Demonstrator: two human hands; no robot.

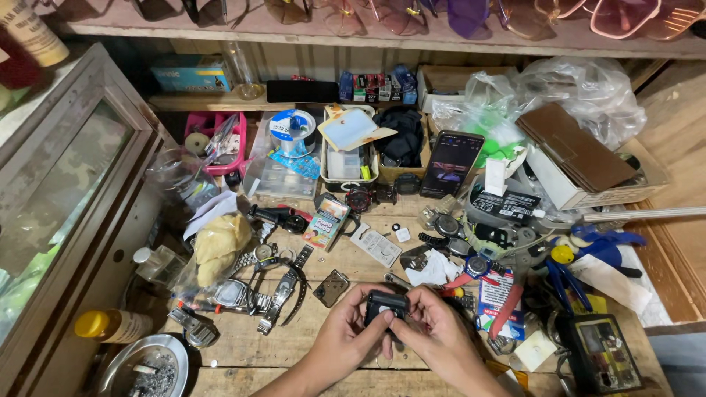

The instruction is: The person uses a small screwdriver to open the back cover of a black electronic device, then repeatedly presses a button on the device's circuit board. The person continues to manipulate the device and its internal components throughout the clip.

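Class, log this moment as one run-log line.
left hand: holds watch | right hand: holds watch | nearby: metal watches, phone | surface: wooden bench

Lit smartphone screen [450,163] leans upright mid-bench, dark with a reddish picture; just right of it a black rectangular label with white print [506,206] on a grey device, plus a small white box [496,176] standing behind. Left of centre: small colourful card packet [324,223], and a white blister card [376,245] lying flat beside it. Back shelf: light-blue carton [190,73] at left, row of small multicoloured boxes [370,87] centre; red-blue printed packet [494,297] lies right of the hands.
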